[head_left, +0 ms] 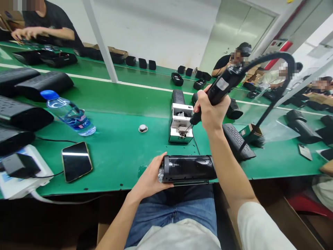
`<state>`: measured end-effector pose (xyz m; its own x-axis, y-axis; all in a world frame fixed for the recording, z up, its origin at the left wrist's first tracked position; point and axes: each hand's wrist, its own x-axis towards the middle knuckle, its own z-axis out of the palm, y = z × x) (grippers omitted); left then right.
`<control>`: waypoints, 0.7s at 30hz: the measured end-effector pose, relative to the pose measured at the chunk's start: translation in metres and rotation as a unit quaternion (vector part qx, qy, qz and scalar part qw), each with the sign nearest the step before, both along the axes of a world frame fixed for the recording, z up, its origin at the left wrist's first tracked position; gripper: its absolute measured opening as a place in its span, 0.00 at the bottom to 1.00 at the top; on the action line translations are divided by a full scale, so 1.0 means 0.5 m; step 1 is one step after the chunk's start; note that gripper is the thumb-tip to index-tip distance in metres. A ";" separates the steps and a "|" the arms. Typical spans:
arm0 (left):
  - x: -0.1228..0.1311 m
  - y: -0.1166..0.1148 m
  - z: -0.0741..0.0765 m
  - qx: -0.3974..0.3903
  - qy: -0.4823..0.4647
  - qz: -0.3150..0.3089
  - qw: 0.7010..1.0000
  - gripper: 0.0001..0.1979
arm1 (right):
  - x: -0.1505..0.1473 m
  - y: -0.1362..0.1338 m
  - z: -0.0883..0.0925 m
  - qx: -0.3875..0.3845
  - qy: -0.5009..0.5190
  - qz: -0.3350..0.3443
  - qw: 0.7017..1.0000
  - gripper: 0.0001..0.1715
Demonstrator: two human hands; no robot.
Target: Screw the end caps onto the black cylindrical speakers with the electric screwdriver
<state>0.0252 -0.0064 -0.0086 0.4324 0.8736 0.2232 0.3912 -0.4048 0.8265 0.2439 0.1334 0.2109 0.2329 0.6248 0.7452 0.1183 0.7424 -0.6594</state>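
My right hand (212, 107) is closed around a black electric screwdriver (221, 85), which tilts down to the left. Its thin bit meets the front of a white and silver screw feeder (181, 123). At the table's near edge, my left hand (152, 175) grips the left end of a black housing (189, 167) that lies on its side. My right forearm covers the housing's right end. Near the feeder, a small round silver-rimmed part (143, 128) rests on the green table (114, 139).
Left of me are a water bottle (70, 114), a phone (76, 161), a white power strip (26, 170) and several black housings (23, 111). On the right, a perforated black cover (238, 140) lies below the screwdriver's arching cable (275, 97). Other people work across the table and farther right.
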 end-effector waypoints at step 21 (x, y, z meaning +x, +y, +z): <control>0.001 0.007 0.009 0.029 0.015 -0.006 0.999 0.60 | 0.046 -0.217 0.106 -0.047 0.070 0.048 0.995 0.06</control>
<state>0.0256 -0.0028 -0.0039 0.4502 0.8543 0.2598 0.4100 -0.4563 0.7898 0.2669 0.0248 0.2637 0.2665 0.7145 0.6469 -0.0491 0.6804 -0.7312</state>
